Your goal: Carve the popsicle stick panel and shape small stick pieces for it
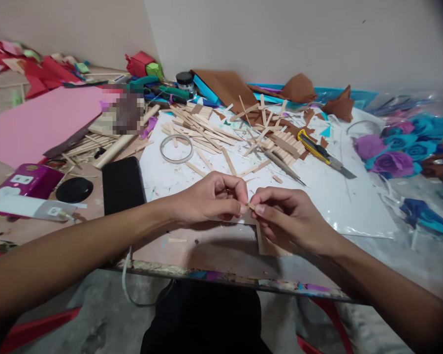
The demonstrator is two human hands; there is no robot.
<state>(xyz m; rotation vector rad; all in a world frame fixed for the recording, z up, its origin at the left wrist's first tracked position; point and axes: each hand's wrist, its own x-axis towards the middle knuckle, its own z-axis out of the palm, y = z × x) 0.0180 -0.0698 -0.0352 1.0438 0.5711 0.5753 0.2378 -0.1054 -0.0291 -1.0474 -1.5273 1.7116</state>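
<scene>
My left hand (pixel 210 199) and my right hand (pixel 291 211) meet over the front of the table, each closed in a pinch. Between their fingertips is a small piece of wooden stick (pixel 250 206), mostly covered by the fingers. Under my right hand lies a flat tan wooden panel (pixel 269 248), partly hidden. Beyond the hands, many loose craft sticks (pixel 203 129) are heaped on a white sheet (pixel 339 206). A roll of tape (pixel 163 147) rests beside them. A yellow box cutter (pixel 313 147) and a pointed craft tool (pixel 285 166) lie farther right.
Left of my hands are a black phone (pixel 122 184), a round black lid (pixel 75 190), a purple box (pixel 40 182) and a glue bottle (pixel 33 205). Pink foam sheet (pixel 40 120) covers the far left. Paper flowers (pixel 395 162) stand at the right. The table edge (pixel 221 278) runs close to my lap.
</scene>
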